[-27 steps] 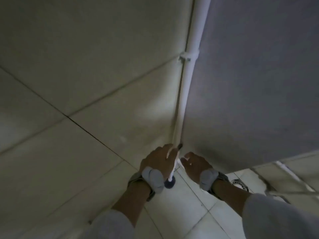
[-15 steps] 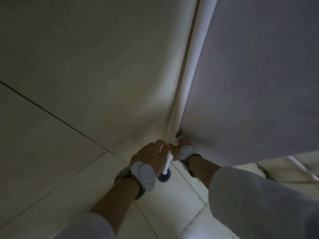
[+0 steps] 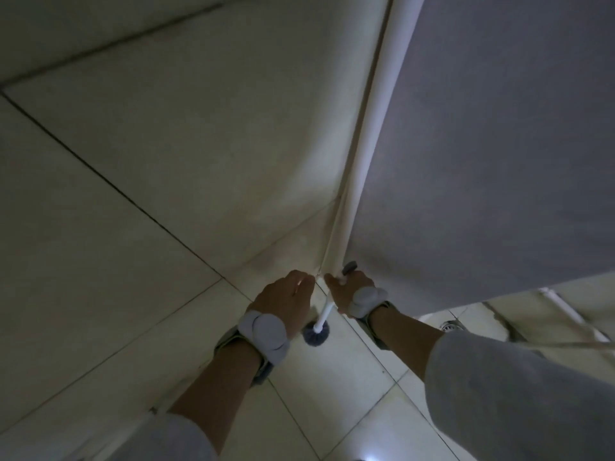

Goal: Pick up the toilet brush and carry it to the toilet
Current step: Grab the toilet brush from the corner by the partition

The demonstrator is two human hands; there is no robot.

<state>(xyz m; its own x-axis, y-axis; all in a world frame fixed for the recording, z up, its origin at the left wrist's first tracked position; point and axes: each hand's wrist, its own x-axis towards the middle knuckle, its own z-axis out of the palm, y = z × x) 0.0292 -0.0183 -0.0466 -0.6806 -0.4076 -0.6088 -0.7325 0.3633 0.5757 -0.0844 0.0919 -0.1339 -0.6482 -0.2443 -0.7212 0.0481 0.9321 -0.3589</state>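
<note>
The toilet brush [image 3: 324, 316] has a thin white handle, a grey bristle head low over the floor tiles and a grey cap at its upper end. It hangs tilted in the corner below the grey partition. My right hand [image 3: 349, 292] is closed around the upper part of the handle, just under the cap. Left of the handle, with a small gap to it, my left hand [image 3: 284, 302] holds nothing and its fingers are loosely curled. Both wrists wear grey bands. No toilet is in view.
A grey partition panel [image 3: 499, 154] fills the right side, its lower edge above the floor. A white vertical pipe [image 3: 374, 134] runs down the corner beside the pale tiled wall [image 3: 166, 161]. A round floor drain [image 3: 452, 325] lies beyond the panel's edge.
My right hand moved in from beside the brush and closed on the upper handle. My left hand, which gripped the handle before, has come off it. The view has dropped closer.
</note>
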